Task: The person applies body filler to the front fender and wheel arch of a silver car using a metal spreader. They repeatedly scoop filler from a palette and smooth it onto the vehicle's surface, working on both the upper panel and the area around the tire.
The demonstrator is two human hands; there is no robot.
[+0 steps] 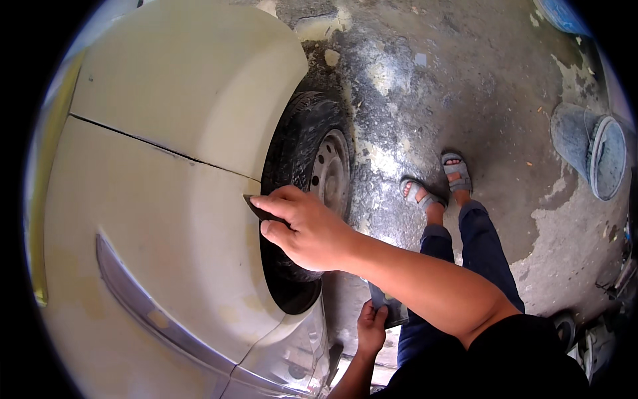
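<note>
My right hand [306, 229] reaches across to the car's cream fender [199, 219], closed on a dark, thin, flat scraper [260, 210]. Its tip meets the upper rim of the wheel arch, just below a panel seam. Under that arm, my left hand [371, 329] grips the edge of a dark flat plate [389, 307], thumb on top; my right forearm hides part of the plate. Behind my right hand stands the wheel, with a dusty black tyre [292, 136] and a grey steel rim [330, 169].
A curved grey recess [143, 299] crosses the lower body panel. My sandalled feet [432, 186] stand on the stained concrete floor [492, 106]. A grey bucket [575, 139] lies tipped at the right, and part of a blue container [561, 14] shows at the far right.
</note>
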